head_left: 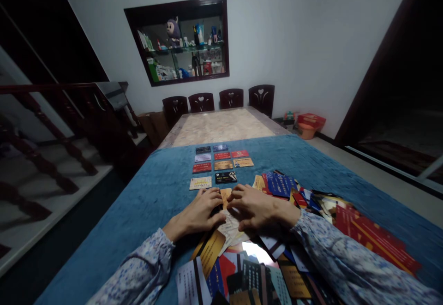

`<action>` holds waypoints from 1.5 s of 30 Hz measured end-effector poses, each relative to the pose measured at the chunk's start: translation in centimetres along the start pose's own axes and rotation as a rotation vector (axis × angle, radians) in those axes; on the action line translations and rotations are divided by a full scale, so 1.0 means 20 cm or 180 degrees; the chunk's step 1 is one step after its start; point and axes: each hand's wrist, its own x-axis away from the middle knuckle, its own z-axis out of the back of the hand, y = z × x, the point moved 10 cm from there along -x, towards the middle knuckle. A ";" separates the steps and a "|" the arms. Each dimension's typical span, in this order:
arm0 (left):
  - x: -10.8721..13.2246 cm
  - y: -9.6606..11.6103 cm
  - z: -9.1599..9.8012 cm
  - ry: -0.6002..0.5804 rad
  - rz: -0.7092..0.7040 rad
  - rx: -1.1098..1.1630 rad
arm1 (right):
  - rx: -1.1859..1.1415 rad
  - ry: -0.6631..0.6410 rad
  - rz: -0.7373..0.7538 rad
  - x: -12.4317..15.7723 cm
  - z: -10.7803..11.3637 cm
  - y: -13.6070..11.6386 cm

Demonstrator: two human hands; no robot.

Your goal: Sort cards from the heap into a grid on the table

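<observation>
A gold card (226, 196) lies between my two hands, just below the rows of cards. The fingertips of my left hand (202, 212) are bent over its left edge. From the other side, the curled fingers of my right hand (255, 206) press on its right edge. Under and between my thumbs is a pale card (230, 228) with print on it, partly covered by my hands. Right above the gold card sit a black VIP card (226, 177) and a cream card (200, 183). Loose cards, among them a gold one (211, 252), are heaped beneath my wrists.
Several cards, such as a red card (201, 167), lie in rows on the blue cloth (166, 176). A second pile with blue cards (278, 184) and red envelopes (374, 240) spreads to the right. Chairs (231, 98) stand at the table's far end.
</observation>
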 end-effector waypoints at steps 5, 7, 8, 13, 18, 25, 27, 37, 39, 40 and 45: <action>0.00 0.03 0.03 -0.0031 0.0033 -0.0084 | 0.0156 0.0016 -0.0013 -0.01 0.01 -0.01; 0.00 0.05 0.04 -0.0036 0.0036 -0.0137 | 0.0252 -0.0004 -0.0012 -0.01 0.01 -0.02; 0.00 0.06 0.04 -0.0039 0.0043 -0.0159 | 0.0297 -0.0015 -0.0014 -0.01 0.01 -0.02; 0.00 0.07 0.04 -0.0039 0.0084 -0.0269 | 0.0469 0.0032 -0.0017 -0.03 0.01 -0.02; 0.00 0.04 0.02 -0.0096 0.0208 -0.0388 | 0.0510 0.0173 0.0087 -0.03 0.01 -0.02; 0.00 0.05 0.02 -0.0073 0.0230 -0.0372 | 0.0463 0.0305 0.0306 -0.03 0.03 -0.03; 0.00 0.06 0.03 -0.0022 0.0159 -0.0387 | 0.0466 0.0329 0.0357 -0.03 0.04 -0.04; 0.00 0.06 0.03 -0.0099 -0.0013 -0.0286 | 0.0361 0.0430 0.0322 -0.01 0.05 -0.02; 0.00 0.06 0.04 -0.0081 -0.0051 -0.0152 | 0.0312 0.0397 0.0251 -0.01 0.05 0.00; 0.00 0.06 0.04 -0.0069 -0.0083 -0.0091 | 0.0305 0.0387 0.0184 -0.02 0.05 0.02; 0.01 0.03 0.06 0.0044 -0.0086 0.0148 | 0.0329 0.0421 -0.0227 -0.02 0.05 0.09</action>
